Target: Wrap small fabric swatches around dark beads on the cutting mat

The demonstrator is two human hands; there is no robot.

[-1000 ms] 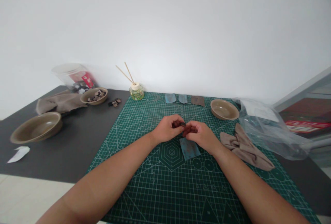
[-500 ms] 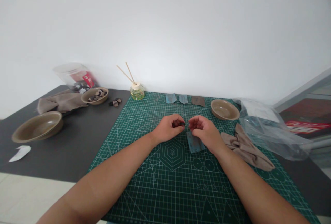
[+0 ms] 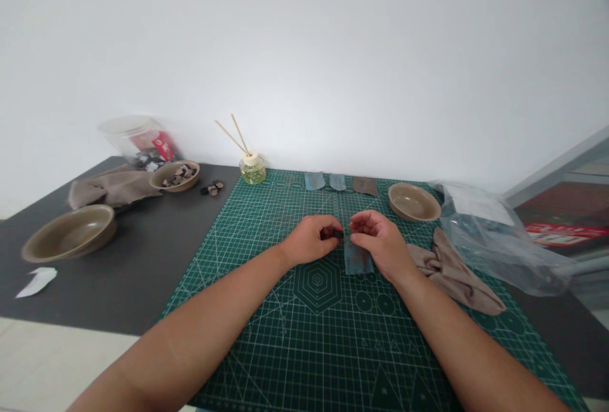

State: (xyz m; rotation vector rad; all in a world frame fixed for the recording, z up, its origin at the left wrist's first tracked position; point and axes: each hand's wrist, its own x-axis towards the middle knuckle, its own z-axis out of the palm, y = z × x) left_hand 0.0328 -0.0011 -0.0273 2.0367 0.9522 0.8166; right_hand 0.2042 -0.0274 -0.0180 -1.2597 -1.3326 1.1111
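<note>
Over the green cutting mat (image 3: 280,352), both of my hands are close together near the middle. My left hand (image 3: 311,239) pinches a small black piece (image 3: 337,234) between thumb and fingers; most of it is hidden. Just to the right, my right hand (image 3: 378,240) has its thumb and fingers curled at the upper part of a small blue-grey sheet (image 3: 358,261) with brownish smears. The sheet's lower edge points toward me. A narrow gap separates the fingertips of the two hands.
Small worn sheets (image 3: 337,182) lie along the mat's back edge. A bowl (image 3: 415,202), a crumpled brown cloth (image 3: 469,282) and a clear plastic bag (image 3: 516,250) are at right. On the left stand a reed diffuser (image 3: 253,169), a bowl of small pieces (image 3: 159,180) and a larger bowl (image 3: 35,250).
The sheet at my right hand has turned straighter and shifted slightly up. My left hand has tilted a little, with more of the black piece showing at its fingertips.
</note>
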